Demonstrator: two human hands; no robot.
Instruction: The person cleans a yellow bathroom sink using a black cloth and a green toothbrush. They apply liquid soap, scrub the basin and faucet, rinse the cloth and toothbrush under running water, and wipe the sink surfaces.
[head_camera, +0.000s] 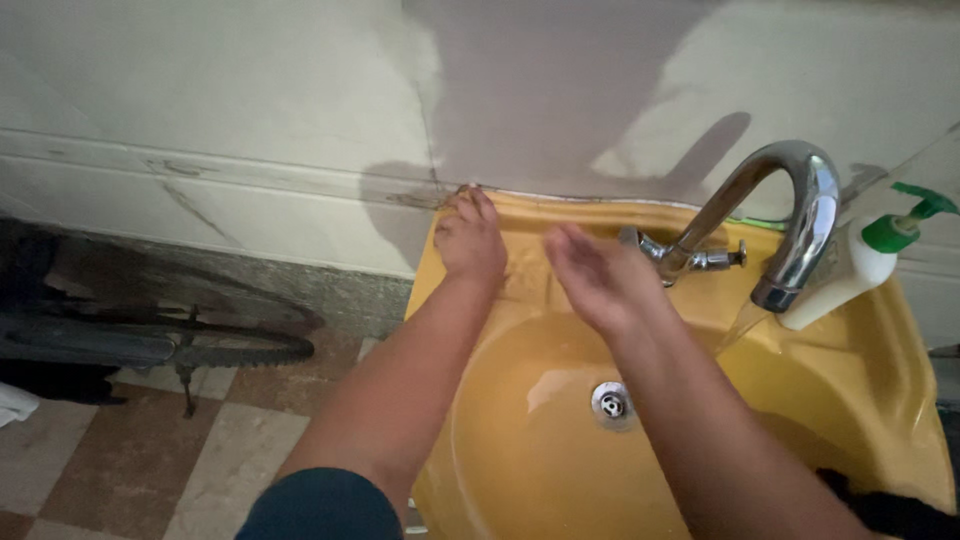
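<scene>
Yellow sink (880, 330): left hand (470, 238) fingers released on rim, right hand (590, 272) spread near tap (790, 215)

Bicycle wheel (150, 345) cut off at left edge; right hand (590, 275) motion-blurred.

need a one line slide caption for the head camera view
Left hand rests on the back rim of a yellow sink while the right hand reaches toward the chrome tap, soap bottle alongside.

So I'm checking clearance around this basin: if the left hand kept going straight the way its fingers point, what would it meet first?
Most likely the pale wall. The left hand lies on the yellow sink's back rim, fingertips at its far edge by the wall, though depth is hard to judge.
</scene>
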